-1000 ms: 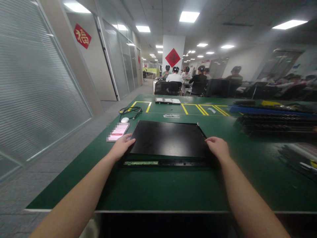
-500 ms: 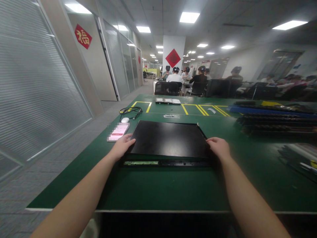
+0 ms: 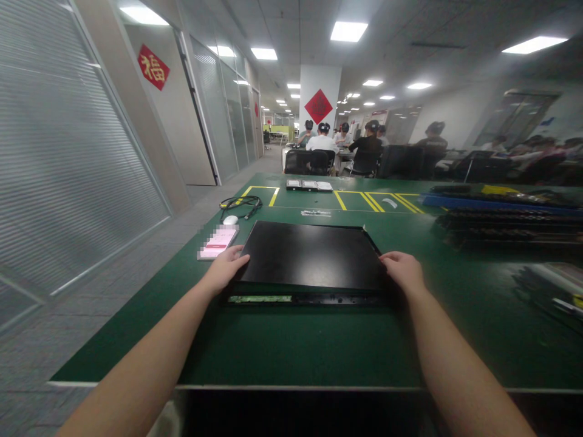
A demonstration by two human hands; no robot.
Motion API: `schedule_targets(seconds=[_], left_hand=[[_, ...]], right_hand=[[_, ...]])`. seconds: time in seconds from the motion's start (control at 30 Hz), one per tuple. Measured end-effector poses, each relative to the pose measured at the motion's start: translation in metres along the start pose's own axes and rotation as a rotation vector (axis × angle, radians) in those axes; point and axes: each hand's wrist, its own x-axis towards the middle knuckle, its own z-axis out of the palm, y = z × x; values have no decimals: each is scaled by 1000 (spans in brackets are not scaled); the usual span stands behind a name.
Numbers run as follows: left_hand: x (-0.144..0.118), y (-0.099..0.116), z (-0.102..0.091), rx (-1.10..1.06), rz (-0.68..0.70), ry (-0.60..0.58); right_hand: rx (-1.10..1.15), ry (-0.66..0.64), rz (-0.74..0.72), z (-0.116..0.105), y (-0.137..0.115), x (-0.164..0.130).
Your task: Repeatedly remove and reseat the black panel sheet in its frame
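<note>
A flat black display panel [image 3: 314, 255], glossy and rectangular, lies tilted in front of me, its near edge raised. At its left edge, my left hand [image 3: 226, 267] grips it with the thumb on top. My right hand [image 3: 403, 270] pinches the right edge near the front corner. Under and in front of the panel shows a black frame [image 3: 341, 300], apparently the panel's housing, with a strip of green circuit board [image 3: 259, 298] along its left half. The fingers beneath the panel are hidden.
On the green table [image 3: 291, 352], a phone [image 3: 218, 241], a white mouse [image 3: 230, 220] and a coiled black cable [image 3: 241, 206] lie left. Hard drives [image 3: 308, 186] sit at the back. Stacked dark panels [image 3: 505, 227] stand right. Several people sit beyond.
</note>
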Motion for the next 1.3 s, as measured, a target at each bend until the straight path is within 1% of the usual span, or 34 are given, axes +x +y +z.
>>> schedule_targets(seconds=[0.1,0.4,0.63,0.73,0.9,1.03,1.3], left_hand=[[-1,1,1,0,2,-9],[-1,1,0,34,12,28],[1,-3,-1,-6,9,-7],[2,-3,-2,0,19,0],[0,1,0,17,6,2],[-2,3,1,20,-8,-9],[-4,5,2,59,1,15]], right_hand=[[-18,-3,-2,-1,-1,-1],[34,17,0,0,2,0],[29,24,-5,1,3,1],[6,23,-4,0,2,0],[-44,10,-29,-2,-2,-3],[-62,30,-56,-1,-1,-2],[-48,39,-50,0,0,-1]])
